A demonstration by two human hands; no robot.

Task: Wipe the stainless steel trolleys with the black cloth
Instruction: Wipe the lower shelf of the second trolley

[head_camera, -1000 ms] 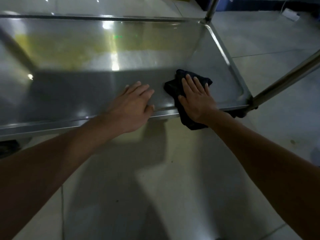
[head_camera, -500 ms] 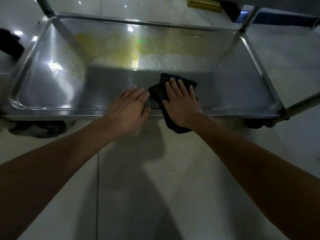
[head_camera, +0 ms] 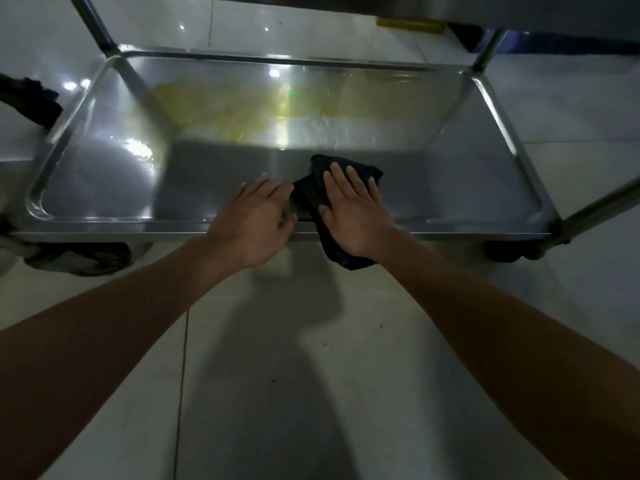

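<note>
Black cloth [head_camera: 313, 192] flat under right hand [head_camera: 353, 211] fingers [head_camera: 337, 174].

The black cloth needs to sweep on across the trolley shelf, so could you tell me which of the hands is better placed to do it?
Right. The right hand lies flat on the black cloth; the left hand only rests on the shelf's near edge.

One trolley [head_camera: 104, 188], one black cloth [head_camera: 311, 195], two hands [head_camera: 304, 220]

Hands [head_camera: 304, 213] press cloth [head_camera: 346, 168] (on trolley [head_camera: 104, 216]).
</note>
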